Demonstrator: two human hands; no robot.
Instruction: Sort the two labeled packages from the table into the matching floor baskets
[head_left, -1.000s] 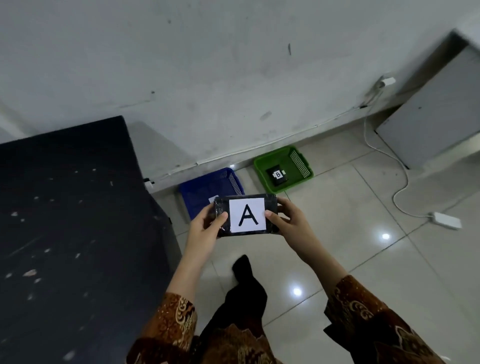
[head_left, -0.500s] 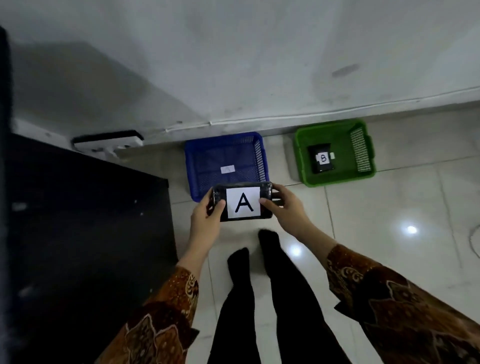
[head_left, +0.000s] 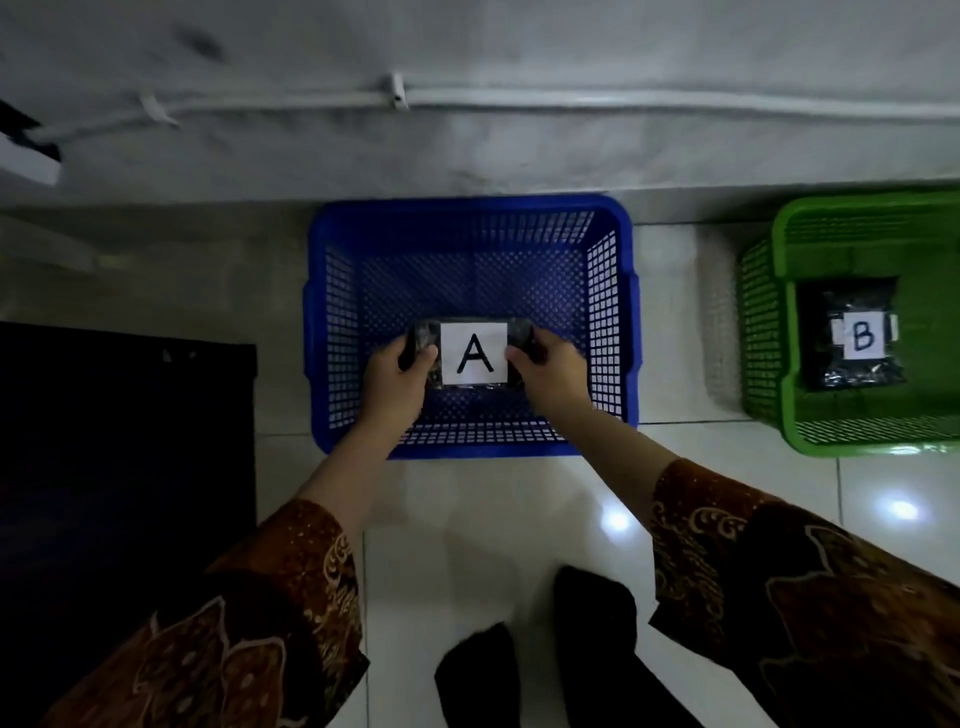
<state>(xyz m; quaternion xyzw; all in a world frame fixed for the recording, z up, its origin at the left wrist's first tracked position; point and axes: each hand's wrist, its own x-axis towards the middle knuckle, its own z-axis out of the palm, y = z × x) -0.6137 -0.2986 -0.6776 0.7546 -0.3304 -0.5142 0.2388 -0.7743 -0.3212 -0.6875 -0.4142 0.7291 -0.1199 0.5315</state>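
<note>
1. Blue basket (head_left: 470, 218), 12 o'clock from the feet: lower the package level, release both ends together.
2. Green basket (head_left: 852, 213), 2 o'clock; package B (head_left: 852, 338) inside.
3. Package A (head_left: 472, 353) inside blue rim, gripped endwise: left hand (head_left: 402, 382) at 9, right hand (head_left: 550, 379) at 3.

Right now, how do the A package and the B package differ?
The A package is held by the left hand and right hand over the blue basket; the B package lies untouched in the green basket. Their labels read A and B. Both are dark, shiny-wrapped packs with white paper labels.
</note>
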